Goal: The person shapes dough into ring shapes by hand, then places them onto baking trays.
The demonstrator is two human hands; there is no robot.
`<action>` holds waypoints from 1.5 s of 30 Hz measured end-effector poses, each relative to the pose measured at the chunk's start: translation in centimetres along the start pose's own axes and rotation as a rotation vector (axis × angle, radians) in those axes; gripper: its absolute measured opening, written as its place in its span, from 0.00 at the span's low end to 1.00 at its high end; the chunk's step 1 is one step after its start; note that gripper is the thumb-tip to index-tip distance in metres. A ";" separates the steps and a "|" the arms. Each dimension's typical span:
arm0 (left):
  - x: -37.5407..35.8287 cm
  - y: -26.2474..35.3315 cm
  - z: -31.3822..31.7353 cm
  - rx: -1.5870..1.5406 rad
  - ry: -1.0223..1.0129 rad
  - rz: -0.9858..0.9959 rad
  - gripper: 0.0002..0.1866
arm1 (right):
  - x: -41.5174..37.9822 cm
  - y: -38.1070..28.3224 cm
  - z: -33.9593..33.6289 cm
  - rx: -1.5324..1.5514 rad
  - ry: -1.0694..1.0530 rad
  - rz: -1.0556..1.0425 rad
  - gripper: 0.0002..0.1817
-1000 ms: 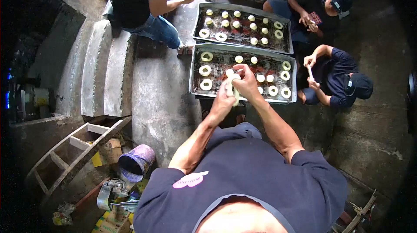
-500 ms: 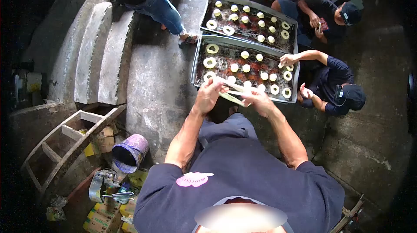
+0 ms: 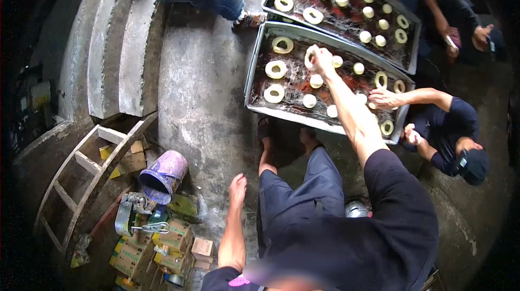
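Over the near baking tray [image 3: 253,69], my right hand [image 3: 324,62] is closed on the edge of a pale dough ring [image 3: 309,58], at or just above the tray surface. Left of it on the same tray lie more dough rings [image 3: 276,69] in a column. Round dough balls [image 3: 316,81] sit nearby, and my right forearm hides part of the tray. My left hand [image 3: 238,187] hangs low over the floor with nothing in it, its fingers loosely extended.
A second tray [image 3: 346,37] of dough balls and rings adjoins behind. At the right, a co-worker's hand [image 3: 384,98] reaches over the near tray. Another person stands at upper left beside concrete steps [image 3: 127,52]. A purple bucket [image 3: 163,176], cartons [image 3: 130,256] and a wooden ladder-like frame [image 3: 89,163] lie at left.
My hands have parted. The right went forward over the tray with the dough ring; the left let go and dropped to my side. The view has shifted.
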State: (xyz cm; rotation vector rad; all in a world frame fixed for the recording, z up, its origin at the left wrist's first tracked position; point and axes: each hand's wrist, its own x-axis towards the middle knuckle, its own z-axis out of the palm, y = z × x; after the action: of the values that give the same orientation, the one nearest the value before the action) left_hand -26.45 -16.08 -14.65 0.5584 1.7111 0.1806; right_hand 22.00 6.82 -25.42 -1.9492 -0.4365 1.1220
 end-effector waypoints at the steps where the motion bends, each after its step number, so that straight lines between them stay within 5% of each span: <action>1: -0.7 -2.0 -1.5 0.057 0.069 -0.071 0.18 | 1.6 0.3 0.6 0.099 0.000 -0.005 0.21; 4: -2.9 -8.8 -3.5 0.111 0.159 -0.219 0.17 | 6.5 4.1 1.0 0.056 0.028 -0.088 0.24; 6: -4.2 -10.7 -3.6 0.116 0.180 -0.294 0.17 | 9.7 7.8 0.2 -0.262 0.194 -0.023 0.23; 8: -5.1 -10.5 -1.7 0.116 0.079 -0.356 0.19 | 6.5 5.3 -1.6 -0.205 0.081 -0.090 0.20; 9: -5.4 -9.9 -0.5 0.118 0.064 -0.342 0.20 | 6.4 6.9 -2.4 -0.513 0.132 -0.502 0.17; 10: -5.3 -8.9 0.8 0.130 0.065 -0.341 0.20 | 6.2 8.6 -3.0 -0.688 0.181 -0.566 0.17; 12: -4.7 -6.9 3.3 0.067 0.000 -0.245 0.19 | 2.3 8.0 -3.6 -0.619 0.030 -0.346 0.18; 14: -3.4 -4.4 5.8 0.071 -0.029 -0.180 0.19 | -0.8 8.8 -3.2 -0.985 -0.111 -0.199 0.15; 16: -3.1 0.1 8.8 0.044 -0.070 -0.088 0.19 | -3.0 10.7 -2.7 -0.854 -0.040 -0.455 0.14; 20: -2.2 7.1 13.6 0.105 -0.082 0.250 0.20 | -9.3 7.0 -2.5 -0.371 -0.269 -0.286 0.15; 21: -5.2 12.4 15.6 0.024 -0.130 0.178 0.20 | -11.7 4.8 -2.6 -0.300 -0.317 -0.230 0.17; 23: -3.7 13.4 17.1 -0.065 -0.209 0.264 0.21 | -15.6 3.2 -2.6 -0.019 -0.471 -0.106 0.19; 24: -5.2 15.9 18.2 -0.043 -0.241 0.311 0.22 | -18.5 -0.8 -3.9 0.061 -0.645 0.112 0.17; 26: -8.4 19.2 19.2 -0.221 -0.447 0.377 0.22 | -23.3 -4.1 -5.8 0.225 -0.670 0.178 0.16; 30: -11.6 20.5 18.5 -0.068 -0.518 0.564 0.19 | -30.8 -8.8 -9.1 0.516 -0.615 0.073 0.18; 34: -16.7 21.8 17.5 -0.137 -0.632 0.614 0.21 | -35.7 -10.8 -9.1 0.280 -0.361 -0.080 0.21; 36: -16.0 20.6 17.4 0.118 -0.571 0.782 0.24 | -36.5 -11.8 -9.4 0.305 -0.279 -0.191 0.19; 37: -18.0 20.7 16.5 0.176 -0.647 0.695 0.28 | -36.8 -13.3 -9.5 0.181 -0.198 -0.299 0.20; 38: -17.6 19.9 16.6 0.083 -0.678 0.865 0.30 | -37.7 -14.3 -9.7 0.125 -0.175 -0.331 0.19; 41: -20.8 23.3 14.2 -0.165 -0.688 0.748 0.34 | -40.7 -14.4 -8.4 -0.174 -0.054 -0.484 0.17; 43: -20.4 24.7 12.5 -0.407 -0.910 0.717 0.33 | -41.7 -12.2 -6.9 -0.423 -0.032 -0.570 0.15; 45: -20.9 23.7 11.5 -0.517 -0.967 0.628 0.25 | -39.3 -10.4 -8.0 -0.168 -0.046 -0.519 0.14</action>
State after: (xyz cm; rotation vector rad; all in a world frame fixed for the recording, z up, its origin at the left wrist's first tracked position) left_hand -6.75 -7.09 11.06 0.6277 0.4822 0.6576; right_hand 8.44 -15.82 6.50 -1.8003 -1.0222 0.8115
